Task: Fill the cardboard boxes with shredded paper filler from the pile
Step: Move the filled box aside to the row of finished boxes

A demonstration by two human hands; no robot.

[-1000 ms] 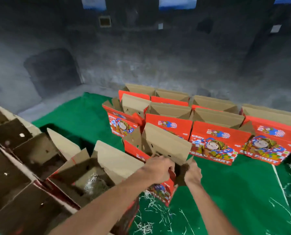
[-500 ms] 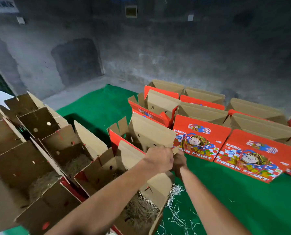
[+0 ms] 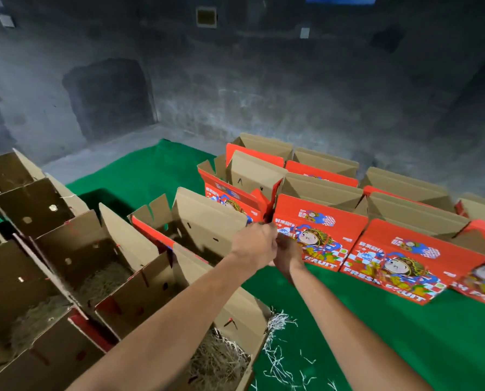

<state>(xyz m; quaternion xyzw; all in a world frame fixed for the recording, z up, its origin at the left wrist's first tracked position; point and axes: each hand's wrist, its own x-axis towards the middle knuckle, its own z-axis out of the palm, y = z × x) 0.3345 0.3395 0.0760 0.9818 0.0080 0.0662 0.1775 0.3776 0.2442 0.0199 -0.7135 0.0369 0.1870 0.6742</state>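
An open red cardboard box (image 3: 196,221) stands on the green cloth (image 3: 390,334) with its brown flaps up. My left hand (image 3: 254,244) grips the right edge of its tall flap, and my right hand (image 3: 287,256) holds the same corner just beside it. What lies inside this box is hidden in shadow. Nearer to me, an open box (image 3: 235,320) holds shredded paper filler (image 3: 218,359). Boxes at the left (image 3: 88,258) also hold filler. The pile itself is out of view.
Two rows of red printed boxes (image 3: 317,230) with upright flaps stand at the right and behind. Loose white paper strands (image 3: 278,359) lie on the cloth by the near box. A dark concrete wall (image 3: 263,80) rises beyond the cloth's far edge.
Both hands have carried the red box leftward and away, setting it behind the filled box in the left row. The view swung left, showing more of the left boxes.
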